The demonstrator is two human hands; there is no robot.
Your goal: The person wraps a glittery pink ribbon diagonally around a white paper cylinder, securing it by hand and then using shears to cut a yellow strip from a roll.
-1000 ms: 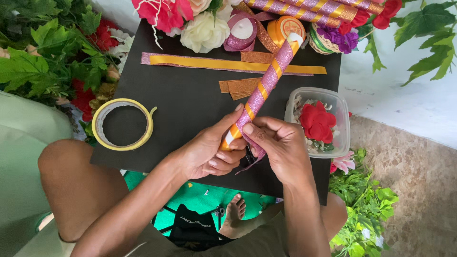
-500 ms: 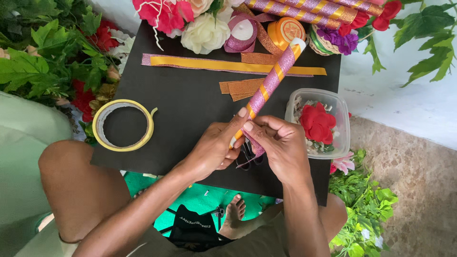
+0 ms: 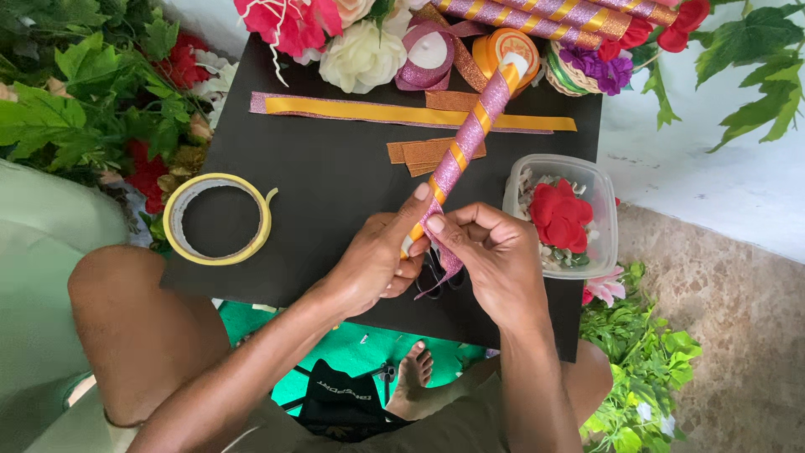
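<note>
Both hands are gripping the near end of a pink-and-orange striped stick (image 3: 466,143): left hand (image 3: 375,262) underneath, right hand (image 3: 495,256) pinching ribbon against it. Scissors (image 3: 433,270) are lying beneath on the black board (image 3: 335,184), a tape roll (image 3: 219,219) to the left and a tub (image 3: 563,215) of petals just right.

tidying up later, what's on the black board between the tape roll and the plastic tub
In the head view, between the tape roll and plastic tub are both hands, left and right, holding the striped stick.

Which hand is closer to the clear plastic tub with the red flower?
Right. The right hand sits just beside the tub, pinching ribbon on the wrapped stick. The left hand grips the stick farther away.
</note>
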